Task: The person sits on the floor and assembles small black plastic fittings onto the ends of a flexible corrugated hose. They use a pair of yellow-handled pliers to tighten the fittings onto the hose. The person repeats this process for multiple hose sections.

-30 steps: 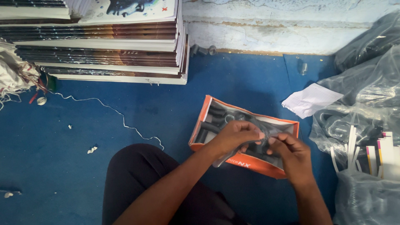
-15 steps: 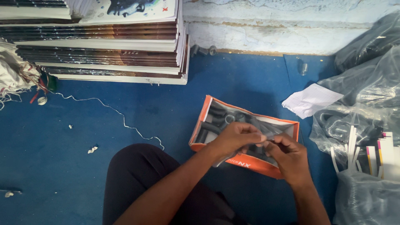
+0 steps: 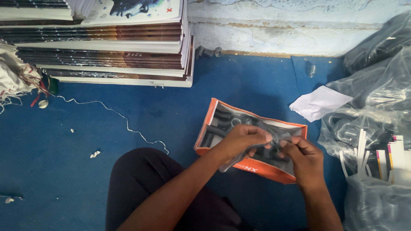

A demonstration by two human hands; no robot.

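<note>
Clear plastic bag (image 3: pixel 274 139) of dark parts pinched between both hands, just above the open orange box (image 3: pixel 205 128). Left hand (image 3: pixel 242 141) has fingers closed on the bag's near edge; right hand (image 3: pixel 306 158) is narrow too, thumb and fingertips nipping the same bag from the other side. Compared with a second ago the hands have drawn closer and the right one has slid up to meet the left at the bag's top, so the grip looks tighter and more at one spot. Box sits under the hands on the blue floor (image 3: pixel 128 179), black tube-like pieces showing inside at its far-left end. Person's dark-clad knee (image 3: pixel 145 184) is nearer than the hands, to the left. Right of the right hand: heaped clear bags of hoses (image 3: pixel 368 128), white paper scrap (image 3: pixel 319 102) beyond. Far left, past the left hand, stack of flat cartons (image 3: pixel 102 47) against the wall; loose white string (image 3: pixel 124 122) between.
</note>
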